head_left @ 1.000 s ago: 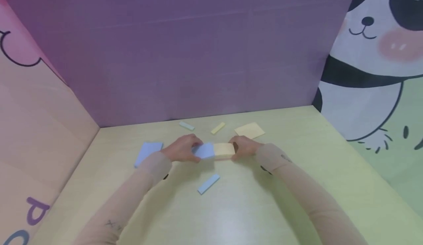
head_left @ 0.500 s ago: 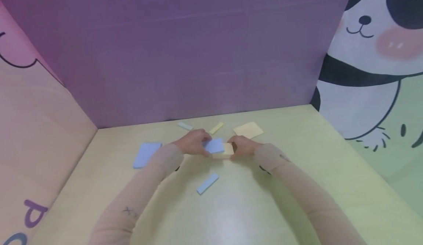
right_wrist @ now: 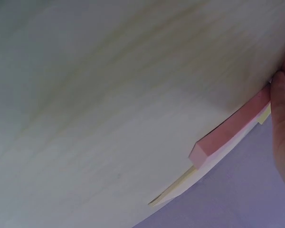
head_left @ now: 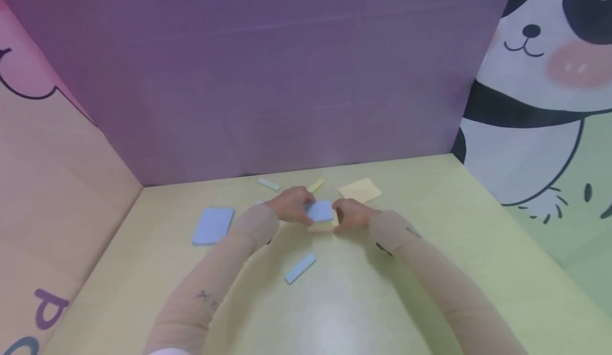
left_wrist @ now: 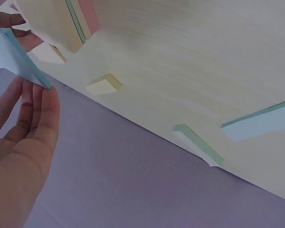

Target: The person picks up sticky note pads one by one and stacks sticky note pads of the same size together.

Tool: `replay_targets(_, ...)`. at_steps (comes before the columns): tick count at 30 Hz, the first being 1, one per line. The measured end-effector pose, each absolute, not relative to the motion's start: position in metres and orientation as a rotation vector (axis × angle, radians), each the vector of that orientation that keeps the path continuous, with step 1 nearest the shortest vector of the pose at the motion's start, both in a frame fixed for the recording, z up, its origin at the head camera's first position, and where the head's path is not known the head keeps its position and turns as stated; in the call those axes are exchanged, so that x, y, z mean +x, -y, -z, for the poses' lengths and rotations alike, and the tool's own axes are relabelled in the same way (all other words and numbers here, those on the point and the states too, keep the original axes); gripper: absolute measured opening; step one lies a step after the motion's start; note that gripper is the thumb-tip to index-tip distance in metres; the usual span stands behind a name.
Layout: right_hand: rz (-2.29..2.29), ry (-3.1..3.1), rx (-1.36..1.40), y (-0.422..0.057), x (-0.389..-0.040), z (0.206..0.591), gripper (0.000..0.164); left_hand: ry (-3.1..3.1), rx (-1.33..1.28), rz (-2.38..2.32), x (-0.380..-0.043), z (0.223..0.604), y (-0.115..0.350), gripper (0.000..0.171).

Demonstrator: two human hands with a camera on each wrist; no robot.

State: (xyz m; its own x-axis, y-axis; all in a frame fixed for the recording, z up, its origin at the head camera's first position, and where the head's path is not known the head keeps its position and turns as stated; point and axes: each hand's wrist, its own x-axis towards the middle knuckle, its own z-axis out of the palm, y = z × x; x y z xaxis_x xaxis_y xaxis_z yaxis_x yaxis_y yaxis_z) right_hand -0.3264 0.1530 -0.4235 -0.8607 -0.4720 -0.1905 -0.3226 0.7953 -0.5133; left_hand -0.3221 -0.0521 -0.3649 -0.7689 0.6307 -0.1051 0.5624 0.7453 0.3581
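Observation:
In the head view my left hand [head_left: 292, 205] pinches a blue sticky note pad [head_left: 321, 211] by its left side, over a small stack of sticky note pads [head_left: 324, 228]. The blue pad covers most of the stack's yellow top. My right hand [head_left: 355, 214] grips the stack's right side. Seen from the left wrist, the blue pad [left_wrist: 19, 59] is tilted between the fingers and thumb, and the stack [left_wrist: 57, 21] shows yellow, green and pink layers. In the right wrist view, fingers [right_wrist: 281, 104] of my right hand touch the stack at the right edge.
On the table lie a larger blue pad [head_left: 213, 226] at left, a blue strip pad [head_left: 300, 268] in front, a pale green strip pad [head_left: 269, 184], a yellow strip pad [head_left: 316, 185] and a square yellow pad [head_left: 360, 190] behind. A pink strip [right_wrist: 232, 123] shows from the right wrist.
My left hand has moved right with the blue pad, from beside the stack to over its top. The right hand has stayed at the stack's right side.

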Motion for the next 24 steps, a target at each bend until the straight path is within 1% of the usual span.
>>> replay_targets(5, 0.729, -2.663, -0.614, -0.153, -0.324, 0.422, 0.060, -2.715, 0.935, -0.440, -0.321, 0.363, 0.045, 0.048)
replay_targets(12, 0.759, -2.652, -0.597, -0.155, -0.323, 0.422, 0.062, -2.723, 0.943, -0.425, -0.320, 0.365, 0.037, 0.047)
replay_targets(24, 0.762, -2.680, -0.605, -0.157, -0.322, 0.423, 0.056, -2.738, 0.882, -0.373, -0.323, 0.376, 0.030, 0.050)
